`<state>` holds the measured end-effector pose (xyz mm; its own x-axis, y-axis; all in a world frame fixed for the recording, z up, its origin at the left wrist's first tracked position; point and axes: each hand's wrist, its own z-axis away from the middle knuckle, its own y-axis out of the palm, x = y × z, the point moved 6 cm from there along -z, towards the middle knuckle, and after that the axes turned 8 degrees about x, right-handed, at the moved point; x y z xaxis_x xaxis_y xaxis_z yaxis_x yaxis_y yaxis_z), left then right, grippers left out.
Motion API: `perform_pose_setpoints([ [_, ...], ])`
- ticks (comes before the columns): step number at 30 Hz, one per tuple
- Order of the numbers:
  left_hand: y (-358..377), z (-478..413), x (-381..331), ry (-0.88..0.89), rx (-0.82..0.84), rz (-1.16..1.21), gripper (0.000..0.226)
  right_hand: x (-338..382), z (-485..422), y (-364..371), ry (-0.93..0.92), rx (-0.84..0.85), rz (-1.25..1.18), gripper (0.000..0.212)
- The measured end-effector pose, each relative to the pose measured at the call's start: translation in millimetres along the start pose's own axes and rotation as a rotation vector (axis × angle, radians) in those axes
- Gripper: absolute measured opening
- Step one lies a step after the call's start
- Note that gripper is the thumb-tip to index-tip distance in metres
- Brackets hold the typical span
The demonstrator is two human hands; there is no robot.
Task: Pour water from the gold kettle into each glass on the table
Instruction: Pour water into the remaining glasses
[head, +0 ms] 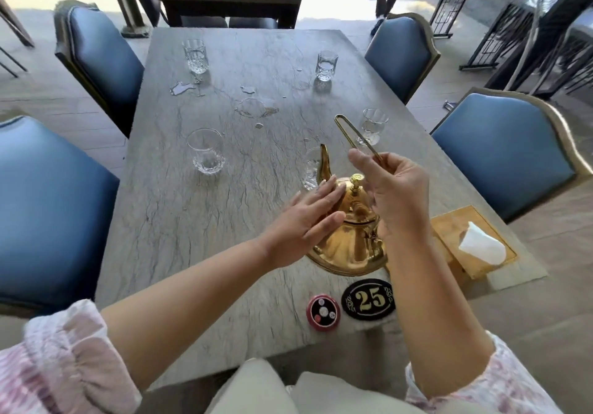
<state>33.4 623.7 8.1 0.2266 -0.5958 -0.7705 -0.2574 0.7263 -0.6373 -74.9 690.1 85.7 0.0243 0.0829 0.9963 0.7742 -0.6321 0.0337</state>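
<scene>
Head view: gold kettle (pixel 348 237) sits on the stone table (pixel 179 221) at 6 o'clock, spout toward the nearest glass (pixel 310 169). Right hand (pixel 393 193) pinches the raised bail handle (pixel 348 132); left hand (pixel 306 217) rests flat and unclenched on the body. Judged: pre-lift. Next: raise and tip gently. Tissue box (pixel 471 242) crowds 3 o'clock; 9 o'clock is roomy.

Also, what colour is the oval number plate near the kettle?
The oval number plate is black with gold digits 25, clearest in the head view.
</scene>
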Motion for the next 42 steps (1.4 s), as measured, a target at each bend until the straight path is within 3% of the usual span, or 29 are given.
perform_pose_setpoints([
  [12, -15, 95, 21, -0.043, 0.069, -0.051, 0.062, -6, 61, 68, -0.041, 0.028, -0.04, 0.028],
  [28, -124, 254, 83, 0.052, 0.369, -0.229, 0.061, 9, 161, 246, -0.054, -0.252, -0.059, 0.029],
  [33, -146, 270, 105, 0.061, 0.391, -0.216, 0.061, 7, 161, 280, -0.05, -0.275, -0.051, 0.036],
  [42, -193, 240, 139, 0.071, 0.556, -0.333, 0.066, -7, 121, 318, -0.089, -0.377, 0.019, 0.03],
])
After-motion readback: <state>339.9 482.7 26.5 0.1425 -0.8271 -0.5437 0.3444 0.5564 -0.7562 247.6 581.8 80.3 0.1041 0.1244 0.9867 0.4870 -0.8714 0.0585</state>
